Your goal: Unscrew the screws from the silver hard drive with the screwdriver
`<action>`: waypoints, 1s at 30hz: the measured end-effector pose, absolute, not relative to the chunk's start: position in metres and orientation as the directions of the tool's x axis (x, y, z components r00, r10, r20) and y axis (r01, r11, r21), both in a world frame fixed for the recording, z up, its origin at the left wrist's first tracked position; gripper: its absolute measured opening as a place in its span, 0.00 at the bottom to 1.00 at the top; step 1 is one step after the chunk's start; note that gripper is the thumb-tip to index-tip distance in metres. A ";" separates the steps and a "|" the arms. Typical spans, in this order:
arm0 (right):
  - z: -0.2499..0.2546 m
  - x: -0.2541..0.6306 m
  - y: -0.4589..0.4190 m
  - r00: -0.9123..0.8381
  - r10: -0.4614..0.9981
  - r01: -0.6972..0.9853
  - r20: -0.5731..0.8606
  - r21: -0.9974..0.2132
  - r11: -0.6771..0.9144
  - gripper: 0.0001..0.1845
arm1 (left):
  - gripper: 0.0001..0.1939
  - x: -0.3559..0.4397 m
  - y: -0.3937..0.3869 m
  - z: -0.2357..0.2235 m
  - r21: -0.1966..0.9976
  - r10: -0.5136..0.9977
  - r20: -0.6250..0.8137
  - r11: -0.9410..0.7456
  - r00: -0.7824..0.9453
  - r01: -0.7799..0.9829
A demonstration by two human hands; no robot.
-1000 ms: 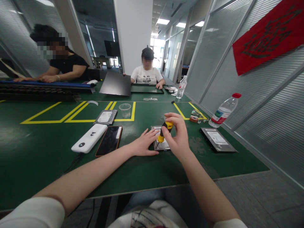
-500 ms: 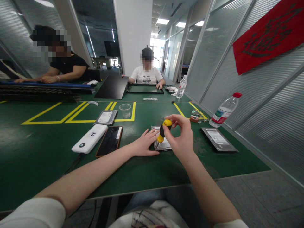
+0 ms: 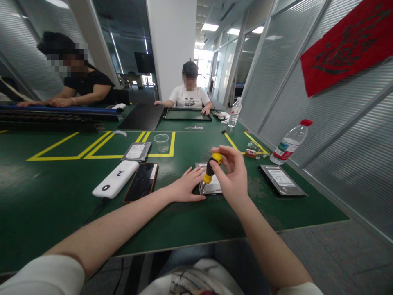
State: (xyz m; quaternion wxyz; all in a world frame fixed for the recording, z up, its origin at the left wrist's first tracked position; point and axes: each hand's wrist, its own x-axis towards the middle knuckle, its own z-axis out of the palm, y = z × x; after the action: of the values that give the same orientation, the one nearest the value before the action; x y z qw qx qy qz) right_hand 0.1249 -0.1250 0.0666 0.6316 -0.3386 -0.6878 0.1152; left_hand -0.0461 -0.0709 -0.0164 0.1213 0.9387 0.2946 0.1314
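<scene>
A hard drive [image 3: 211, 188] lies on the green table in front of me, partly covered by both hands. My left hand [image 3: 188, 186] rests flat with spread fingers along the drive's left side. Between the thumb and fingers of my right hand [image 3: 233, 174] is a yellow and black screwdriver [image 3: 210, 170]. It leans, its short shaft pointing down at the drive's near left corner. Whether the tip sits in a screw is too small to tell.
Left of my hands lie a phone [image 3: 141, 182], a white power bank [image 3: 116, 178] with a cable, and another hard drive [image 3: 136, 151]. A plastic cup [image 3: 161, 143] stands behind. At right are a third drive [image 3: 281, 180] and a water bottle [image 3: 290, 143]. Two people sit beyond.
My right hand's fingers have shifted slightly around the screwdriver handle. My left hand has stayed put. Across the table, a person's hand has moved out over a dark panel, which now lies lower.
</scene>
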 end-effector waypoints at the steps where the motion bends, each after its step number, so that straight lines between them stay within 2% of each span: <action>1: 0.067 0.125 -0.124 0.009 0.626 0.301 0.780 -0.599 0.742 0.14 | 0.44 -0.046 -0.071 -0.016 0.307 0.583 0.182 -0.799 0.792 0.517; 4: 0.069 0.127 -0.123 -0.050 0.612 0.337 0.789 -0.564 0.754 0.10 | 0.42 -0.046 -0.072 -0.016 0.305 0.580 0.191 -0.802 0.792 0.514; 8: 0.071 0.126 -0.125 -0.057 0.569 0.427 0.820 -0.495 0.756 0.11 | 0.41 -0.046 -0.073 -0.013 0.315 0.580 0.187 -0.800 0.793 0.511; 11: 0.069 0.123 -0.126 -0.055 0.552 0.403 0.832 -0.487 0.775 0.10 | 0.41 -0.046 -0.072 -0.014 0.316 0.572 0.193 -0.806 0.797 0.501; 14: 0.069 0.121 -0.126 -0.043 0.544 0.410 0.838 -0.481 0.775 0.14 | 0.42 -0.046 -0.071 -0.015 0.311 0.563 0.210 -0.814 0.799 0.491; 19: 0.074 0.123 -0.129 -0.107 0.532 0.400 0.840 -0.453 0.797 0.15 | 0.43 -0.046 -0.071 -0.017 0.324 0.570 0.218 -0.808 0.792 0.492; 25: 0.067 0.121 -0.129 -0.034 0.528 0.428 0.849 -0.465 0.775 0.09 | 0.43 -0.046 -0.072 -0.016 0.329 0.568 0.211 -0.808 0.796 0.489; 30: 0.062 0.121 -0.128 -0.045 0.591 0.266 0.806 -0.560 0.784 0.23 | 0.43 -0.046 -0.072 -0.015 0.310 0.579 0.196 -0.802 0.792 0.510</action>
State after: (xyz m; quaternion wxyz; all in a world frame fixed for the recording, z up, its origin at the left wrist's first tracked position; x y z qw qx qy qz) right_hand 0.1208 -0.1278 0.0616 0.6218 -0.3012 -0.7110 0.1307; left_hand -0.0456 -0.0718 -0.0154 0.1214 0.9387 0.2900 0.1417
